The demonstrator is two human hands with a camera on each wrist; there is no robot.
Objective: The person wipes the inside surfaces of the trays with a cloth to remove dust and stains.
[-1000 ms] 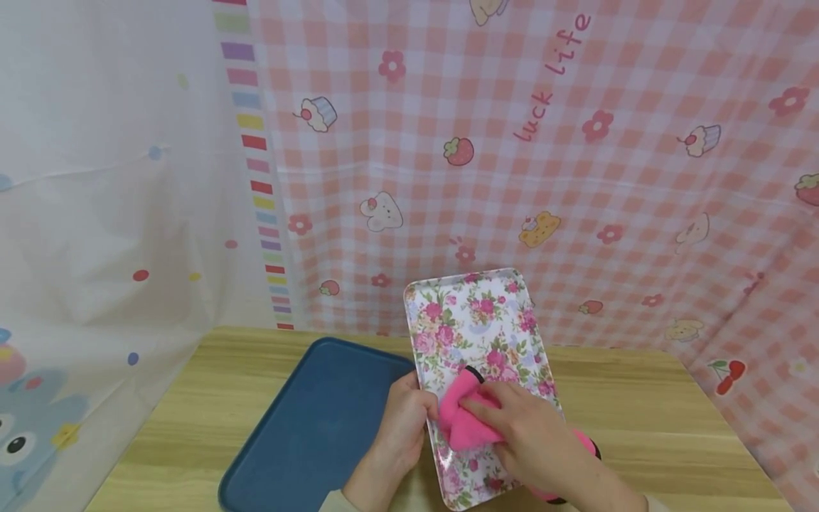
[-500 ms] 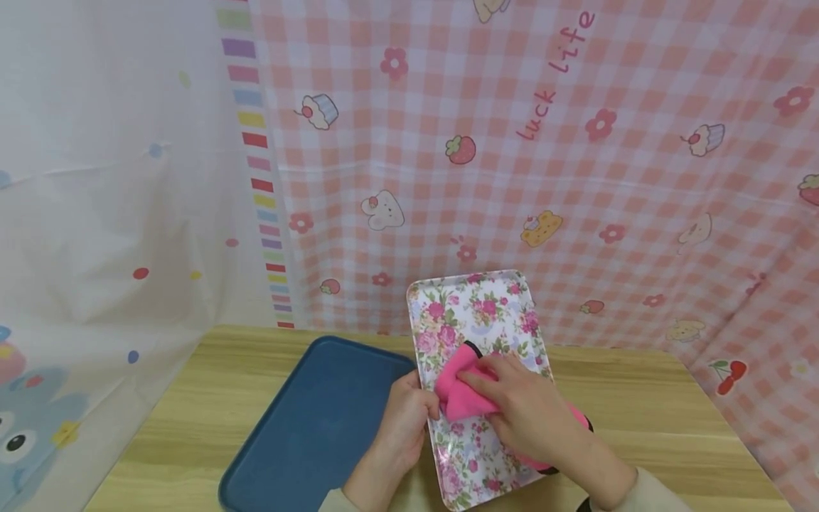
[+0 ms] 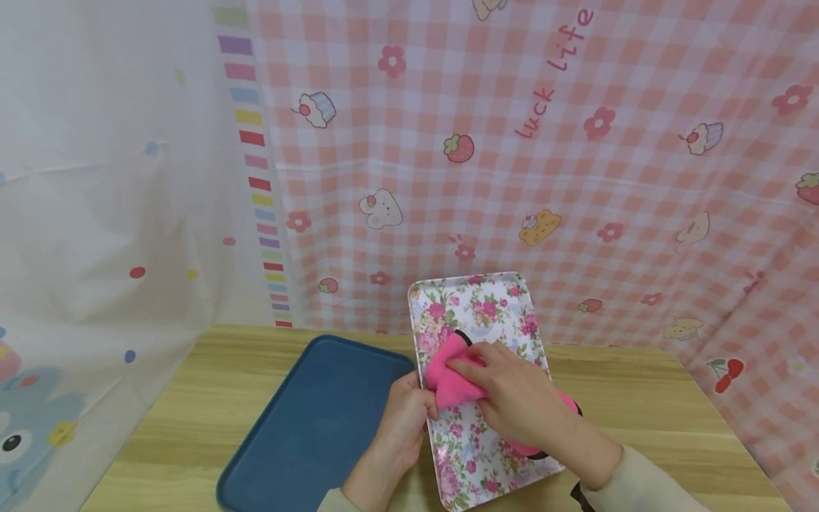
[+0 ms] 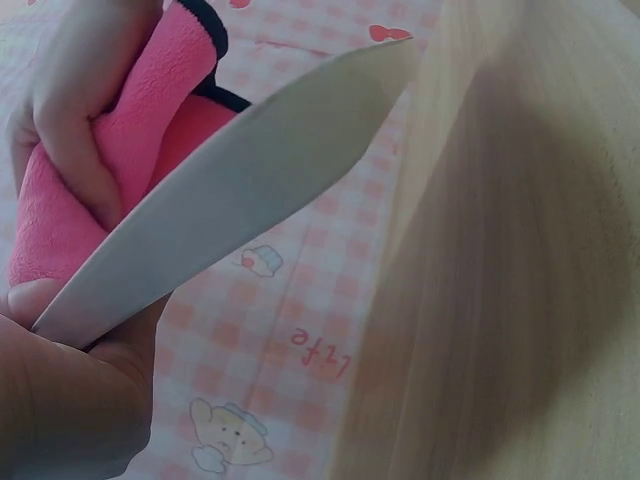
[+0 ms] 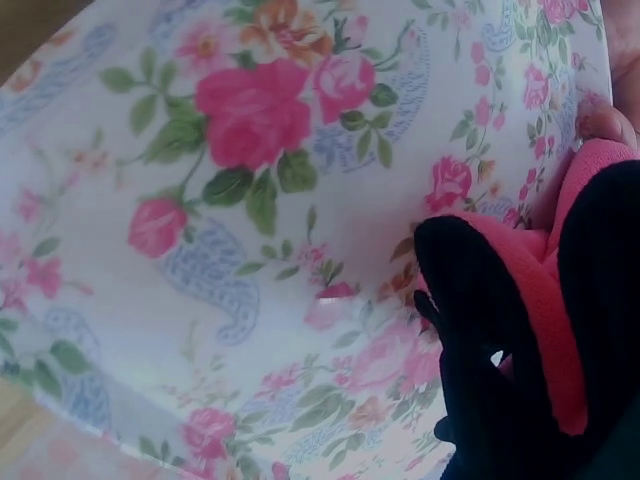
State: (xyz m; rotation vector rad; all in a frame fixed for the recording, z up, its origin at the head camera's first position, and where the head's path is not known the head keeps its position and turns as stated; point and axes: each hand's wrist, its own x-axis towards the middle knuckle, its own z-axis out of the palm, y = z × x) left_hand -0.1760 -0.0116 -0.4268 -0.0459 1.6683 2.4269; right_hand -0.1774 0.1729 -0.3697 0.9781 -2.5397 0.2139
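Observation:
A white tray (image 3: 483, 313) with pink roses is held tilted up over the table. My left hand (image 3: 403, 419) grips its left edge, thumb on the front and fingers behind. My right hand (image 3: 521, 387) holds a bunched pink cloth (image 3: 451, 373) with black edging against the tray's patterned face, close to the left thumb. A loose end of the cloth hangs out below the right hand. In the left wrist view the tray (image 4: 220, 200) shows from its plain underside edge. The right wrist view has the floral face (image 5: 250, 250) close up, with the cloth (image 5: 530, 300) on it.
A dark blue tray (image 3: 313, 427) lies flat on the wooden table (image 3: 652, 427), left of the floral tray. Behind the table hangs a pink checked curtain (image 3: 409, 178), and a white dotted one (image 3: 128, 213) hangs to the left.
My right hand with the pink cloth has moved up and to the left across the tray's face. The left hand keeps its grip and the tray stays nearly where it was.

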